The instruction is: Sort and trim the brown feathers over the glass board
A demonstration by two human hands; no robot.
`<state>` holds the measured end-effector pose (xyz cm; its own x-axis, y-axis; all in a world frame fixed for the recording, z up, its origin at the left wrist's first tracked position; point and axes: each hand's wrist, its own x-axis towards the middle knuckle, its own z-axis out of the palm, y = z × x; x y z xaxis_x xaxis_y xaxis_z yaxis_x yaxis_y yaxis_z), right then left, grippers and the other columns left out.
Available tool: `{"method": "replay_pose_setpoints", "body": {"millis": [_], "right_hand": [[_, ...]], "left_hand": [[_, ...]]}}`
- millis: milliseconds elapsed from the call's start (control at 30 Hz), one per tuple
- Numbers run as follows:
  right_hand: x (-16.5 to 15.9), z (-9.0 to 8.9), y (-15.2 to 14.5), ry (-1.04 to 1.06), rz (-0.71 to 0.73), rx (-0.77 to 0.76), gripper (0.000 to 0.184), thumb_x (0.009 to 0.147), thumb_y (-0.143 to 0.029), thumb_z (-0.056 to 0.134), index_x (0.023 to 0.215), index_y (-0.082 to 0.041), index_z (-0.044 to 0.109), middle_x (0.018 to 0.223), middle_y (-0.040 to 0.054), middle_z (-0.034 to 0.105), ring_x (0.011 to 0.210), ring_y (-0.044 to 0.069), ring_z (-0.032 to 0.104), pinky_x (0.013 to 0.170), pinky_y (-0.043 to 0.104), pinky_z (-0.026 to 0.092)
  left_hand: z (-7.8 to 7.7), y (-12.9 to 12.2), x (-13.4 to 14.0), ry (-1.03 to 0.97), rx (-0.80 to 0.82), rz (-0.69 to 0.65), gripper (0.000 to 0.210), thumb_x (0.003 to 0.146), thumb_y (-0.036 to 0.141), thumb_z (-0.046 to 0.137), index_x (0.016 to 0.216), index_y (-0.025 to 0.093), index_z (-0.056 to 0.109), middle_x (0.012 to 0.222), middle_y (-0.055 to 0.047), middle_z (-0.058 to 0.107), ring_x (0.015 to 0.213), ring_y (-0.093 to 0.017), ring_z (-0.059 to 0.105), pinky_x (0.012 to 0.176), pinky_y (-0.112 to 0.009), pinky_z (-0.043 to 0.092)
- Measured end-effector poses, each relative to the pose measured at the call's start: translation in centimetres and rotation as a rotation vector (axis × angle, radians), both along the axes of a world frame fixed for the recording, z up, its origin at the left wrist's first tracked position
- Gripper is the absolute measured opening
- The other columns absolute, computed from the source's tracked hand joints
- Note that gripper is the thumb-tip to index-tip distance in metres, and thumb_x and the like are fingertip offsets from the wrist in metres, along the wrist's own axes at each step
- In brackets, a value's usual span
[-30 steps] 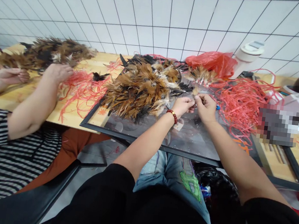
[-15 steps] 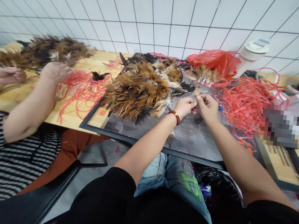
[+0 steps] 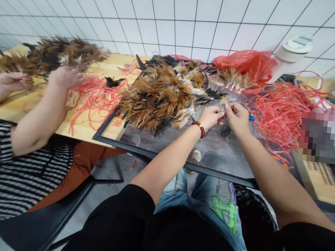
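Observation:
Over the dark glass-like tabletop, my left hand point(image 3: 211, 117) and my right hand point(image 3: 238, 118) meet fingertip to fingertip. Both are closed in a pinch at the base of a small tan feather tuft point(image 3: 224, 101), whose tip points up between them. What lies under the fingers is hidden. A red bead bracelet point(image 3: 202, 130) circles my left wrist. Just left of my hands spreads a big heap of brown, black and white feathers point(image 3: 159, 96). Beyond my fingers lies a smaller row of tan feathers point(image 3: 234, 78).
Tangled pink plastic strips point(image 3: 275, 114) lie right of my hands, more point(image 3: 97, 100) to the left. A red plastic bag point(image 3: 246, 64) and white cup point(image 3: 292, 53) stand at the back. A co-worker's hands point(image 3: 65, 76) are at the left, near another feather pile point(image 3: 69, 50).
The view has shifted slightly, moving the whole scene a little to the right. My hands keep their pinch on the tuft with hardly any movement.

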<state>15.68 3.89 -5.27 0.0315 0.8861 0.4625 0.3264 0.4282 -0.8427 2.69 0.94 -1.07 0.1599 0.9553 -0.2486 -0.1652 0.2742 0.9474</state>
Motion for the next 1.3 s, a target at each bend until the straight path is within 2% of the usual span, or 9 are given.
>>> {"method": "replay_pose_setpoints", "body": {"millis": [233, 500, 767, 1000, 1133, 1300], "right_hand": [[0.1, -0.3, 0.4, -0.021, -0.001, 0.008, 0.046, 0.083, -0.066, 0.063, 0.071, -0.022, 0.059, 0.058, -0.0037, 0.05, 0.054, 0.012, 0.043, 0.054, 0.028, 0.036], [0.3, -0.6, 0.5, 0.005, 0.032, -0.005, 0.045, 0.086, -0.066, 0.061, 0.074, -0.022, 0.061, 0.059, -0.0027, 0.053, 0.053, 0.012, 0.047, 0.053, 0.029, 0.038], [0.3, -0.9, 0.8, -0.003, 0.034, 0.005, 0.044, 0.086, -0.064, 0.062, 0.073, -0.023, 0.06, 0.06, -0.0029, 0.051, 0.054, 0.012, 0.044, 0.053, 0.028, 0.036], [0.4, -1.2, 1.1, 0.009, 0.039, -0.003, 0.045, 0.084, -0.067, 0.063, 0.073, -0.023, 0.061, 0.059, -0.0026, 0.052, 0.054, 0.013, 0.045, 0.052, 0.029, 0.036], [0.4, -1.0, 1.0, -0.015, 0.032, -0.018, 0.043, 0.084, -0.063, 0.064, 0.07, -0.023, 0.059, 0.057, -0.0036, 0.048, 0.054, 0.012, 0.042, 0.053, 0.029, 0.034], [0.5, -1.0, 1.0, -0.002, 0.022, -0.033, 0.041, 0.086, -0.06, 0.062, 0.071, -0.022, 0.06, 0.058, -0.0026, 0.05, 0.055, 0.013, 0.044, 0.054, 0.03, 0.036]], "left_hand": [[0.1, -0.1, 0.0, -0.011, 0.001, 0.0, 0.028, 0.09, 0.003, 0.059, 0.064, 0.013, 0.051, 0.055, 0.003, 0.057, 0.051, -0.005, 0.055, 0.069, -0.023, 0.053], [0.1, 0.0, 0.0, -0.023, -0.01, -0.001, 0.03, 0.09, 0.003, 0.058, 0.062, 0.013, 0.049, 0.054, 0.003, 0.056, 0.051, -0.005, 0.055, 0.065, -0.021, 0.052], [0.0, 0.0, 0.0, 0.0, 0.005, -0.013, 0.03, 0.092, 0.005, 0.055, 0.064, 0.014, 0.048, 0.056, 0.004, 0.056, 0.053, -0.004, 0.055, 0.072, -0.024, 0.055], [0.0, -0.2, 0.0, -0.004, 0.024, 0.009, 0.031, 0.09, 0.003, 0.057, 0.062, 0.013, 0.049, 0.055, 0.004, 0.057, 0.05, -0.004, 0.056, 0.063, -0.019, 0.051], [-0.2, -0.1, 0.1, 0.005, 0.014, 0.022, 0.029, 0.087, 0.003, 0.061, 0.063, 0.013, 0.05, 0.054, 0.004, 0.057, 0.05, -0.004, 0.055, 0.064, -0.019, 0.051], [-0.3, 0.0, 0.2, 0.048, 0.046, -0.006, 0.029, 0.091, 0.004, 0.055, 0.064, 0.013, 0.05, 0.055, 0.004, 0.057, 0.051, -0.005, 0.056, 0.067, -0.022, 0.054]]}}
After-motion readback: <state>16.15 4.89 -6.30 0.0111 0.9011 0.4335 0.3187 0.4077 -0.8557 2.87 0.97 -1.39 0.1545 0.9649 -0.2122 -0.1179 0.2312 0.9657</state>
